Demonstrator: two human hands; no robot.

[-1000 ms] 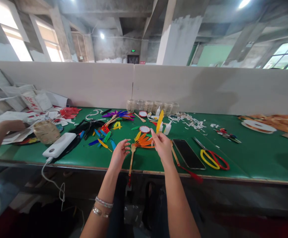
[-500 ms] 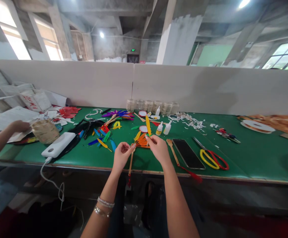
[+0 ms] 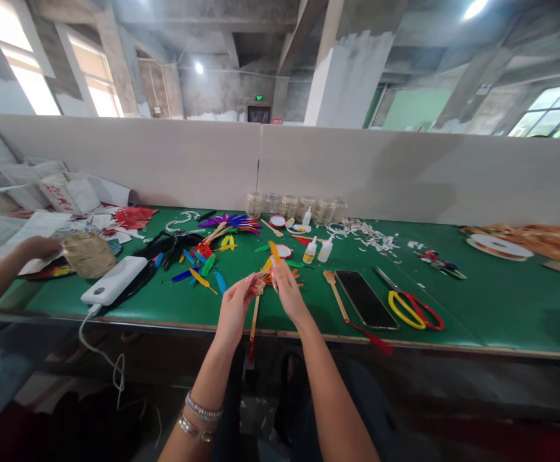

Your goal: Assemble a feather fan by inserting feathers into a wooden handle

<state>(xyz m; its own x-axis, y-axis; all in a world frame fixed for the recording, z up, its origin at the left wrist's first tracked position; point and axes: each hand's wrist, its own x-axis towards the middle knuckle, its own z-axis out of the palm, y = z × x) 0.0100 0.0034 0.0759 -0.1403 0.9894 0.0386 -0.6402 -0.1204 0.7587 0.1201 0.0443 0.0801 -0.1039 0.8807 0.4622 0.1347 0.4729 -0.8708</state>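
Note:
Over the near edge of the table, my left hand (image 3: 237,307) is closed at the wooden head of a small feather fan. The fan's thin wooden handle (image 3: 255,316) points down toward me and ends in a red tassel (image 3: 252,351). Orange feathers (image 3: 299,276) spread from its far side, partly hidden behind my fingers. Between the thumb and fingers of my right hand (image 3: 288,294) is a yellow feather (image 3: 274,250), tip upward, close against the fan. Loose coloured feathers (image 3: 207,264) lie left of my hands.
To the right lie a wooden stick with a red tassel (image 3: 336,296), a phone (image 3: 364,298) and scissors (image 3: 412,308). Glue bottles (image 3: 325,249) stand beyond, before glass jars (image 3: 289,206). Leftward are a white power bank (image 3: 115,280), a jar (image 3: 88,255) and another person's hand (image 3: 39,247).
My right hand has moved left and inward with the yellow feather, bringing it up to the fan. My left hand stays nearly in place, its fingers slightly shifted.

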